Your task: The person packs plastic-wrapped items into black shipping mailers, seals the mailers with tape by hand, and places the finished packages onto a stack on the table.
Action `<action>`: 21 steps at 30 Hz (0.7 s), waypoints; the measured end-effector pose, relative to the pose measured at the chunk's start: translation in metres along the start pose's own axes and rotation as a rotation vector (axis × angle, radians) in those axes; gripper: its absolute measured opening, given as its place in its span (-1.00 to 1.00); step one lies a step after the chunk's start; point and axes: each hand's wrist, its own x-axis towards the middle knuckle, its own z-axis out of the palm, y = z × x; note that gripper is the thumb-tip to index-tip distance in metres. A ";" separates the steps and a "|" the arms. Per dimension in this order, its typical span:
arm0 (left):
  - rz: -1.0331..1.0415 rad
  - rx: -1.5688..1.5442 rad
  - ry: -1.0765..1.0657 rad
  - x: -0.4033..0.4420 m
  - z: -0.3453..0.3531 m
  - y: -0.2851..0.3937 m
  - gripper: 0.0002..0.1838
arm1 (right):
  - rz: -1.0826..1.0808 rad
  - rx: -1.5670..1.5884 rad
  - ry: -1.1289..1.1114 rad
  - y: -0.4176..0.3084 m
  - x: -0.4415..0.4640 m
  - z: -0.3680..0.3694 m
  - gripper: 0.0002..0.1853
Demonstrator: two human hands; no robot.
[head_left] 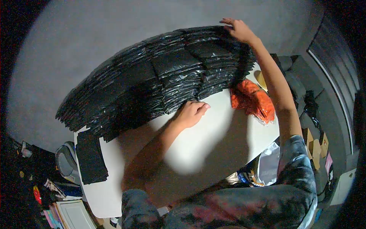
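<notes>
Head view: stacked black plastic packs fan in a long arc across the far side of the tabletop; contents can't be made out. Left hand at the near edge of the stacks, fingers bent; can't tell if that grip holds anything. Right hand at the top far-right edge, grip fairly wide, fingers extended. Clear bag with orange-red contents on the tabletop, right of the stacks. Separate black piece flat at left end. Cardboard boxes off to the right, insides not readable.
</notes>
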 end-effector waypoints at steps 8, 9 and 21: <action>0.012 -0.041 0.000 -0.001 0.001 0.003 -0.64 | 0.183 -0.031 -0.295 -0.020 0.022 -0.010 -0.59; 0.014 -0.031 0.014 -0.001 0.002 0.003 -0.64 | 0.266 -0.058 -0.274 -0.021 0.021 -0.013 -0.59; -0.007 0.030 -0.015 0.000 -0.002 0.010 -0.64 | 0.448 -0.181 -0.087 -0.009 -0.017 -0.030 -0.48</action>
